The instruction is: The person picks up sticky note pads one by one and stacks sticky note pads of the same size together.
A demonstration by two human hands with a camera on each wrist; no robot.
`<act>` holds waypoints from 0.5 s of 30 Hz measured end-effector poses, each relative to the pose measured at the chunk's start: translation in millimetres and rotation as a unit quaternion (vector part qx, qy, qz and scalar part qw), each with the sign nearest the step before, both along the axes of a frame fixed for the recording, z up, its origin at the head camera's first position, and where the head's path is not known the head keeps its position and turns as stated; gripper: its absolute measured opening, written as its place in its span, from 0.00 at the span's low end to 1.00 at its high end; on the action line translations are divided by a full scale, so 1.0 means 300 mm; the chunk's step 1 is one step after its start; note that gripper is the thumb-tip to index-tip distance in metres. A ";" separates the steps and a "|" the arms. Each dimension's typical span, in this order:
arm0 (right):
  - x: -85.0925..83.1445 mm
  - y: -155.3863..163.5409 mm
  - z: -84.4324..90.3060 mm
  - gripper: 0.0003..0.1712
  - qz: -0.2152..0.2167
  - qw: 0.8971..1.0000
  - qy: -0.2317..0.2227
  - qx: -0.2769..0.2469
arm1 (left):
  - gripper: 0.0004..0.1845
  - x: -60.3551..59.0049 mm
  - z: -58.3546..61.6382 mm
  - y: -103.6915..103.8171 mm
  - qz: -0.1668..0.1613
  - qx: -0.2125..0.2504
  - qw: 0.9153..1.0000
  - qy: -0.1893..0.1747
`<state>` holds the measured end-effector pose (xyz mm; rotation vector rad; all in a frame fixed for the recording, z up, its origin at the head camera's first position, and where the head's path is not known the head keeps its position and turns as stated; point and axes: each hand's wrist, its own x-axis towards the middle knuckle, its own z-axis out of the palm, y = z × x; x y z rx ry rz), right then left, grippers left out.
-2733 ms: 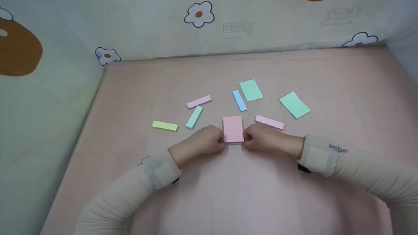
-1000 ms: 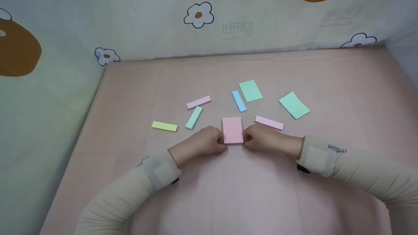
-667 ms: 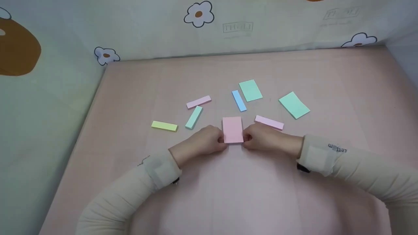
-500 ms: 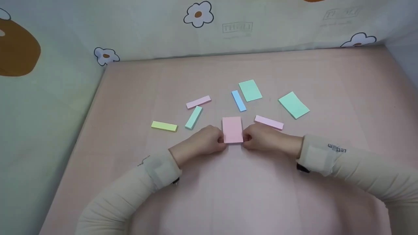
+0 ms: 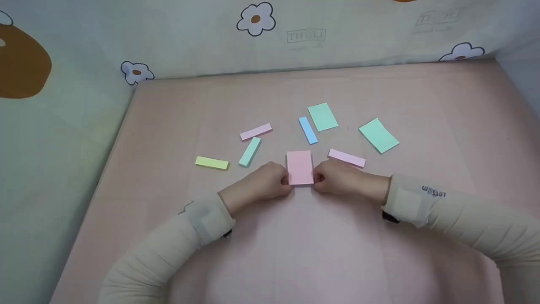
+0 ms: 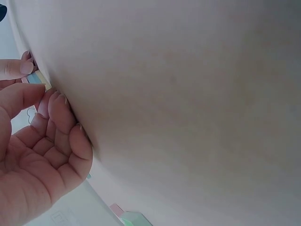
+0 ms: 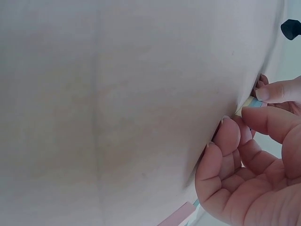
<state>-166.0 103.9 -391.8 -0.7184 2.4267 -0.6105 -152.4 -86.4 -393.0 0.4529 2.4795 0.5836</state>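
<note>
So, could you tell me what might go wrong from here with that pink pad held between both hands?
The left hand and right hand pinch only the near end of the pink sticky-note pad, so it could tip or slip out if lifted. In the wrist views it looks like a multicoloured stack, so layers might separate. The pink strip lies right beside the right hand's knuckles and could get nudged.

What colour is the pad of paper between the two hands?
The pad is pale pink on top. The head view shows it best.

Cream long sleeves (image 5: 464,219), grey wrist straps (image 5: 409,200), small lettering.
</note>
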 end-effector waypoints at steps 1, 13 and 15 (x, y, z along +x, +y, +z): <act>-0.001 -0.001 -0.002 0.06 -0.002 1.000 -0.002 0.001 | 0.08 -0.001 -0.002 0.001 0.002 -0.001 1.000 -0.002; -0.006 0.005 0.009 0.10 0.005 1.000 -0.014 0.002 | 0.08 -0.005 -0.003 0.001 0.006 -0.004 1.000 -0.007; -0.007 0.007 0.009 0.11 0.008 1.000 -0.010 0.000 | 0.08 -0.005 -0.004 0.000 0.004 -0.004 1.000 -0.008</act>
